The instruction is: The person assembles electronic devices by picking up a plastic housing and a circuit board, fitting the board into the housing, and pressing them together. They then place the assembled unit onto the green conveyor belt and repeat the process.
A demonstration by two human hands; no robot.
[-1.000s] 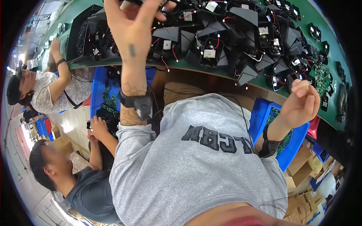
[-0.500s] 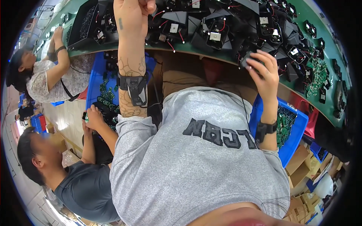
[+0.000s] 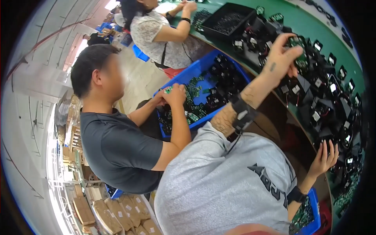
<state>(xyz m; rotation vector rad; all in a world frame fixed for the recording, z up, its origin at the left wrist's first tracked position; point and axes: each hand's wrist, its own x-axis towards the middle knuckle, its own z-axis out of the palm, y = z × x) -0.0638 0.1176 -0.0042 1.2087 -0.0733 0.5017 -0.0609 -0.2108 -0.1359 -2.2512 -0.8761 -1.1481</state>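
My left hand (image 3: 281, 58) reaches over the green workbench (image 3: 291, 19), thumb and forefinger pinched at the edge of a green circuit board (image 3: 300, 58). Below and around it lie black plastic housings (image 3: 296, 88) with small white-topped parts and thin red wires. Near the bench's front edge, my right hand (image 3: 325, 158) curls its fingers round a small black plastic part (image 3: 324, 142); most of that part is hidden or blends into the dark housings behind it. Each of my wrists wears a black strap.
A black tray (image 3: 229, 17) of small dark parts stands at the bench's far end. To my left, a co-worker (image 3: 117, 145) handles a green board over a blue bin (image 3: 213, 113) of boards and housings. Another person (image 3: 166, 33) works beyond. A second blue bin (image 3: 313, 207) stands by my right forearm.
The view has swung left, bringing the co-workers and blue bin further into the picture. A green board now shows at my left hand. My right hand still holds the black part.
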